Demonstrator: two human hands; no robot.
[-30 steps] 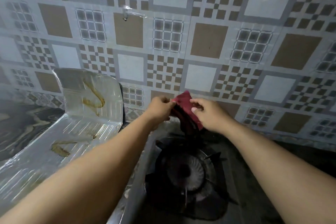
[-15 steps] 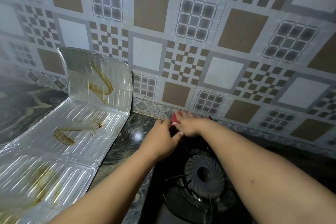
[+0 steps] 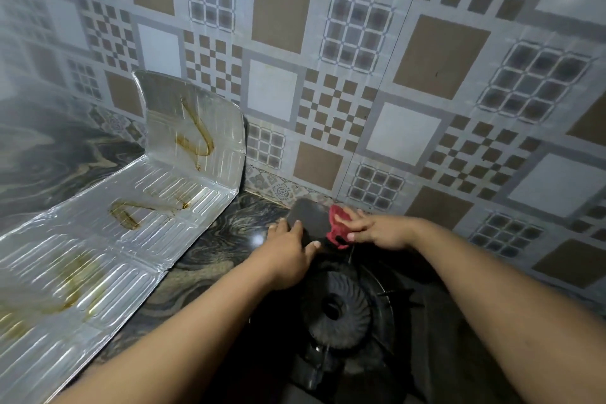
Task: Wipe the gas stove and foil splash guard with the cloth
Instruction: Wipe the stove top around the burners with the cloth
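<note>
Right-hand grip [image 3: 377, 230]: fingers pinched on a bunched red cloth [image 3: 337, 226], pressed against the far left corner of the black gas stove [image 3: 406, 321], close to the tiled wall [image 3: 426, 75]. Left-hand grip [image 3: 288, 252]: fingers curled over the stove's rear left edge, thumb on a dark grey raised corner panel [image 3: 306, 216] beside the cloth; whether it clamps that panel or only steadies it cannot be told. Round black burner [image 3: 334, 308] with its pan support lies just in front of both hands. Foil splash guard [image 3: 124, 233], silver and ribbed, lies flat on the dark marbled tabletop [image 3: 210, 249] to the left of the stove, its far panel bent upright against the wall; brown greasy streaks mark both the flat and the upright panels. Neither hand touches the guard.
</note>
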